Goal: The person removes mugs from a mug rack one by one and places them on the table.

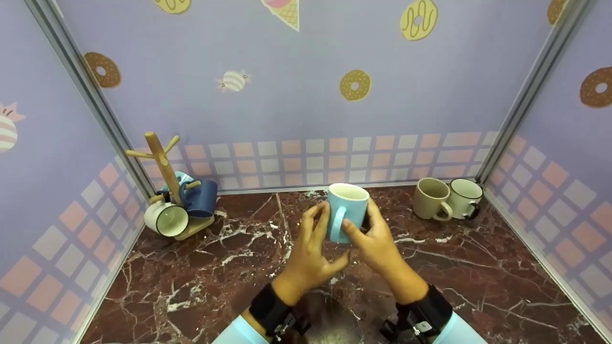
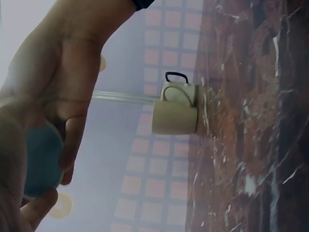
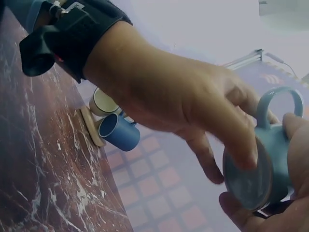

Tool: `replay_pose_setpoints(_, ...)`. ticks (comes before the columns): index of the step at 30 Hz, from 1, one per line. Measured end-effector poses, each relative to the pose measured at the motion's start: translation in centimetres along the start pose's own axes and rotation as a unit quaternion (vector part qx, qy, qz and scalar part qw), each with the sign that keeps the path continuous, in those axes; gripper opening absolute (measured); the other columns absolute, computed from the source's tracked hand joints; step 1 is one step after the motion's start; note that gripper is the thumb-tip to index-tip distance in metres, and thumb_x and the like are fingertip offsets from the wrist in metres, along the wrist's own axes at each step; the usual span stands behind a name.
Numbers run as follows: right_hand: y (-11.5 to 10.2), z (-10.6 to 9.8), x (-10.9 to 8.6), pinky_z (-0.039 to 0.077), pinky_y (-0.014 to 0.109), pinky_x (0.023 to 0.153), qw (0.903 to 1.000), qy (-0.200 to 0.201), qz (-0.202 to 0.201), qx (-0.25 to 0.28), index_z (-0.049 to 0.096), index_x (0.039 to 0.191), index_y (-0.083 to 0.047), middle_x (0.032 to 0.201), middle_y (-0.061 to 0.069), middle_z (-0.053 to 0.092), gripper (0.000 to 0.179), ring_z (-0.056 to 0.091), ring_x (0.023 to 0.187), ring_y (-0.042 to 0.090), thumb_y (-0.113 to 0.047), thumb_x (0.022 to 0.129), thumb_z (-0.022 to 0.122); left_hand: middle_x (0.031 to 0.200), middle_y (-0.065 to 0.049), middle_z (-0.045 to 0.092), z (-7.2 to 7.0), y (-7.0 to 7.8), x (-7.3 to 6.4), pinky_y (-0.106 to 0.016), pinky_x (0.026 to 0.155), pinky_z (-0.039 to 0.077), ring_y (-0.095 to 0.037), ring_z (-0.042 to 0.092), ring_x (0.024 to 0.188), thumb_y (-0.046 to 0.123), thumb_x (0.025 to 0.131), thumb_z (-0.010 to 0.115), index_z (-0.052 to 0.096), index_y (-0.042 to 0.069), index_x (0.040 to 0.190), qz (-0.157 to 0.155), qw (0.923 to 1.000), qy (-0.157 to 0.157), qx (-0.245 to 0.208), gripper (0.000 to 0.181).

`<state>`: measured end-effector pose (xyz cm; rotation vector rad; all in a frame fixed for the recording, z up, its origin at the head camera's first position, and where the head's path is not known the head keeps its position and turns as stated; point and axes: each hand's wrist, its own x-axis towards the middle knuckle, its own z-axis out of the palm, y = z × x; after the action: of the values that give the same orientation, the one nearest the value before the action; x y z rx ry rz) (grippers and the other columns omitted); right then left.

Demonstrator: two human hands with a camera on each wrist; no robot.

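Observation:
A light blue mug (image 1: pixel 351 215) is up in front of me, its pale inside showing and its handle turned toward me. My right hand (image 1: pixel 382 243) grips it from the right, thumb by the handle and fingers round the far side. At the mug's left side is my left hand (image 1: pixel 311 248). Its fingers reach up along the wall, while its thumb stretches below the base. Seen from the right wrist, the underside of the mug (image 3: pixel 246 186) faces the camera, and the left thumb overlaps it.
At the left, a wooden mug tree (image 1: pixel 165 167) carries a white mug (image 1: pixel 167 220), a dark blue mug (image 1: pixel 203 198) and a partly hidden light blue one (image 1: pixel 184 177). A beige mug (image 1: pixel 430 198) and a black-handled white mug (image 1: pixel 464 196) stand back right. Patterned walls enclose the marbled tabletop (image 1: pixel 229 277).

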<state>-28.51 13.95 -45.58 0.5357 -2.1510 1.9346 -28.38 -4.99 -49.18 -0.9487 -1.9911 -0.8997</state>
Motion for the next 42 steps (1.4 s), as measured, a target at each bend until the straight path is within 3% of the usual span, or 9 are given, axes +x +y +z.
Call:
replay_pose_setpoints(2, 0.0, -0.2, 0.0, 0.069, 0.042, 0.104, 1.0, 0.004, -0.006, 0.006, 0.036, 0.174, -0.007, 0.148, 0.026, 0.066, 0.081, 0.072, 0.13, 0.04, -0.009, 0.104, 0.076, 0.168, -0.034, 0.036, -0.6, -0.2, 0.1, -0.057, 0.125, 0.054, -0.051, 0.053, 0.153, 0.023, 0.089, 0.091, 0.008, 0.013, 0.184, -0.003, 0.9994, -0.021, -0.027, 0.126)
replay_pose_setpoints(4, 0.0, -0.4, 0.1, 0.069, 0.042, 0.102, 0.9998, 0.008, -0.009, 0.014, 0.034, 0.174, -0.007, 0.148, 0.027, 0.067, 0.082, 0.073, 0.128, 0.04, -0.01, 0.104, 0.077, 0.172, -0.031, 0.035, -1.3, -0.1, 0.2, -0.06, 0.127, 0.052, -0.049, 0.051, 0.156, 0.023, 0.092, 0.082, 0.018, 0.009, 0.182, -0.036, 0.9956, -0.046, -0.073, 0.112)
replay_pose_setpoints(9, 0.0, -0.6, 0.2, 0.07, 0.043, 0.098, 0.9992, 0.003, -0.011, 0.038, 0.035, 0.167, -0.008, 0.144, 0.028, 0.073, 0.082, 0.076, 0.121, 0.032, -0.019, 0.102, 0.084, 0.169, -0.023, 0.045, -2.8, -0.1, 0.8, -0.068, 0.127, 0.05, -0.044, 0.056, 0.15, 0.015, 0.109, 0.056, 0.04, 0.002, 0.173, -0.148, 0.9674, -0.051, -0.199, 0.068)
replay_pose_setpoints(13, 0.4, -0.7, 0.4, 0.07, 0.04, 0.097, 0.9977, -0.022, -0.031, 0.055, 0.038, 0.156, -0.002, 0.138, 0.029, 0.075, 0.086, 0.078, 0.116, 0.026, -0.038, 0.098, 0.091, 0.161, -0.02, 0.054, -3.7, -0.4, 1.4, -0.068, 0.126, 0.05, -0.042, 0.058, 0.147, 0.01, 0.115, 0.053, 0.05, 0.002, 0.168, -0.199, 0.9487, -0.035, -0.243, 0.054)
replay_pose_setpoints(19, 1.1, -0.7, 0.5, 0.071, 0.042, 0.094, 0.9935, -0.078, -0.055, 0.062, 0.042, 0.153, 0.002, 0.134, 0.031, 0.074, 0.099, 0.079, 0.112, 0.024, -0.061, 0.094, 0.089, 0.161, -0.015, 0.059, -4.9, -1.2, 1.9, -0.059, 0.121, 0.056, -0.037, 0.064, 0.14, 0.022, 0.115, 0.066, 0.05, 0.004, 0.168, -0.26, 0.9119, -0.063, -0.311, 0.059)
replay_pose_setpoints(25, 1.1, -0.4, 0.3, 0.071, 0.044, 0.097, 0.9849, -0.135, -0.077, 0.077, 0.048, 0.154, 0.006, 0.143, 0.031, 0.067, 0.09, 0.078, 0.117, 0.025, -0.05, 0.098, 0.089, 0.158, -0.021, 0.065, -5.8, -2.0, 1.8, -0.049, 0.117, 0.058, -0.033, 0.068, 0.135, 0.053, 0.1, 0.085, 0.042, 0.003, 0.172, -0.261, 0.8883, -0.11, -0.361, 0.098)
replay_pose_setpoints(34, 1.2, -0.3, 0.3, 0.071, 0.043, 0.1, 0.9816, -0.151, -0.079, 0.087, 0.05, 0.161, 0.006, 0.147, 0.035, 0.065, 0.086, 0.079, 0.122, 0.021, -0.038, 0.099, 0.09, 0.155, -0.022, 0.064, -6.5, -1.9, 2.2, -0.049, 0.118, 0.06, -0.035, 0.07, 0.135, 0.029, 0.093, 0.095, 0.045, 0.002, 0.169, -0.255, 0.8806, -0.111, -0.383, 0.095)
replay_pose_setpoints(38, 1.5, -0.3, 0.2, 0.067, 0.039, 0.108, 0.981, -0.152, -0.084, 0.086, 0.049, 0.162, 0.008, 0.149, 0.035, 0.063, 0.088, 0.075, 0.129, 0.019, -0.038, 0.1, 0.09, 0.154, -0.02, 0.065, -6.8, -1.7, 2.2, -0.048, 0.119, 0.06, -0.033, 0.069, 0.136, 0.039, 0.084, 0.102, 0.049, 0.004, 0.165, -0.272, 0.8753, -0.102, -0.387, 0.103)
replay_pose_setpoints(42, 1.4, -0.5, 0.2, 0.063, 0.035, 0.113, 0.9805, -0.155, -0.087, 0.085, 0.048, 0.161, 0.011, 0.149, 0.038, 0.062, 0.086, 0.072, 0.131, 0.015, -0.036, 0.101, 0.088, 0.155, -0.018, 0.066, -7.0, -1.4, 2.2, -0.047, 0.118, 0.061, -0.033, 0.069, 0.137, 0.049, 0.076, 0.104, 0.051, 0.005, 0.166, -0.282, 0.877, -0.093, -0.378, 0.113)
